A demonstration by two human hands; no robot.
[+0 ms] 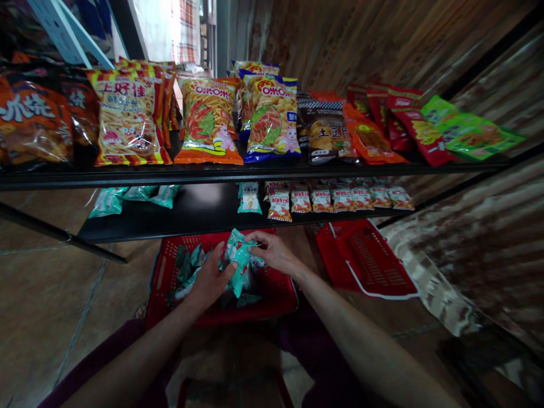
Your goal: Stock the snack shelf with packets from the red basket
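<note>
A small teal snack packet (239, 258) is held up between my two hands, above a red plastic basket (272, 303). My left hand (212, 277) grips its left side, thumb across the front. At its upper right, the fingers of my right hand (272, 249) are closed on the packet's edge. Several more teal packets (187, 269) lie loosely in the basket below, partly hidden by my hands and forearms. On the lower black shelf (199, 207), just beyond the basket, a teal packet (249, 198) stands upright, and others (106, 202) lie at the left end.
Small red-and-white packets (321, 198) line the lower shelf's right side. Large snack bags (208, 122) stand along the upper shelf (272, 173). A second red basket (365, 255) with a white handle sits on the floor at right. A metal shelf leg (63, 232) slants at left.
</note>
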